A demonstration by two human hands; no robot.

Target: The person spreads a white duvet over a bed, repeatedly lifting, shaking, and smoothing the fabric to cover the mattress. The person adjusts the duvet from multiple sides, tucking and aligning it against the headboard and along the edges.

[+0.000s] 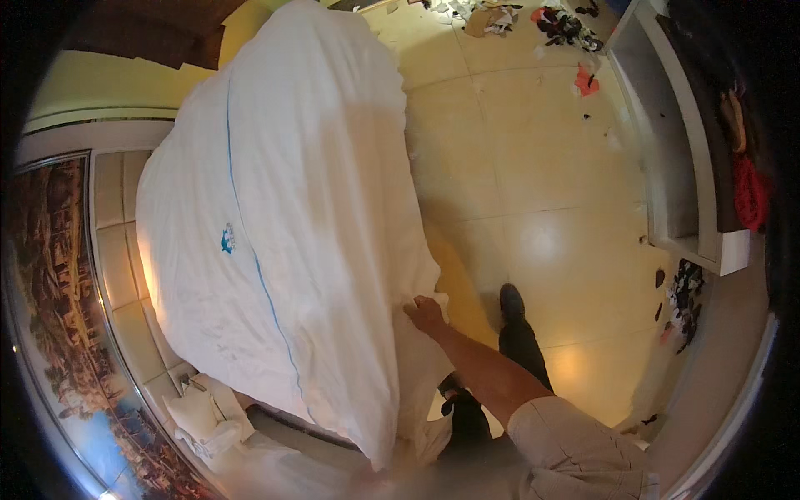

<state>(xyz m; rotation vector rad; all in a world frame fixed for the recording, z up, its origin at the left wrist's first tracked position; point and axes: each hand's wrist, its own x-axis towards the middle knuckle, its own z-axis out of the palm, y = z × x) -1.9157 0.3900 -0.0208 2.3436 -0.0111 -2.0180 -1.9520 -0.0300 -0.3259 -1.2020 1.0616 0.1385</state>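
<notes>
Head view shows me the right hand [427, 316] clamped on the white sheet [304, 196], the left hand I cannot tell, and one-sided pulling could drag this sheet from the headboard [117, 267].

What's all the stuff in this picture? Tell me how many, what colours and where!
Big cover: one, white with blue stripe, left of centre
Padded panels: several, cream, left
Wall picture: one, many-coloured, far left
Brown hanging thing: one, dark brown, top left
Floor tiles: several, beige, centre and right
Scrap piles: at least three, mixed colours, floor, top and right
Shelf unit: one, pale, right
Red thing: one, red, far right
Legs: two, black, bottom centre
Sleeve: one, beige, bottom right
Right hand: one, bare, gripping the cover's edge
</notes>
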